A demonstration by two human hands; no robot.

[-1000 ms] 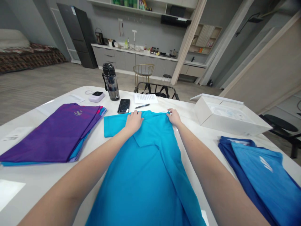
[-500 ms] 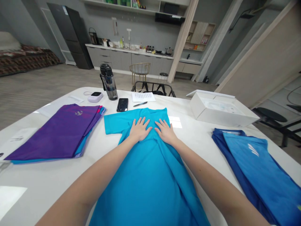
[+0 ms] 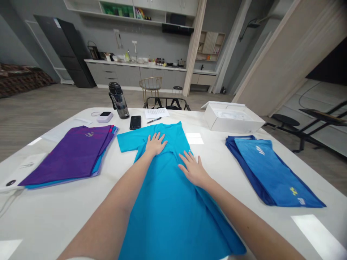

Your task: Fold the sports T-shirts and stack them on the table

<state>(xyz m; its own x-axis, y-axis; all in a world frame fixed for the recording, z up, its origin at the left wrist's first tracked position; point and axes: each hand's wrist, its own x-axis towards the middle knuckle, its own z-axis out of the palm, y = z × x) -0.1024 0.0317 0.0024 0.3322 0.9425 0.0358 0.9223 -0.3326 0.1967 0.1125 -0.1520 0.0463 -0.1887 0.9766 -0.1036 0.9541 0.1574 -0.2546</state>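
While purple stack (image 3: 73, 153) and blue stack (image 3: 273, 173) lie folded, turquoise shirt (image 3: 173, 213) appears part-folded, one sleeve (image 3: 128, 140) not yet in, left hand (image 3: 155, 145) and right hand (image 3: 195, 171) flat-open atop, gripping nothing.

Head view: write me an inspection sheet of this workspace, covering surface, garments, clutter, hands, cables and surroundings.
Surface: white table, with bright glare patches.
Garments: turquoise shirt laid out, one sleeve spread leftward; purple-topped stack to its left, blue garments to its right.
Clutter: bottle, phone, pen, printed sheet, lilac device, white box with raised lid.
Hands: left hand and right hand palm down on the shirt, fingers spread.
Cables: pale cable at the left edge; its far end is out of frame.
Surroundings: kitchen counter, fridge, chairs beyond the table.
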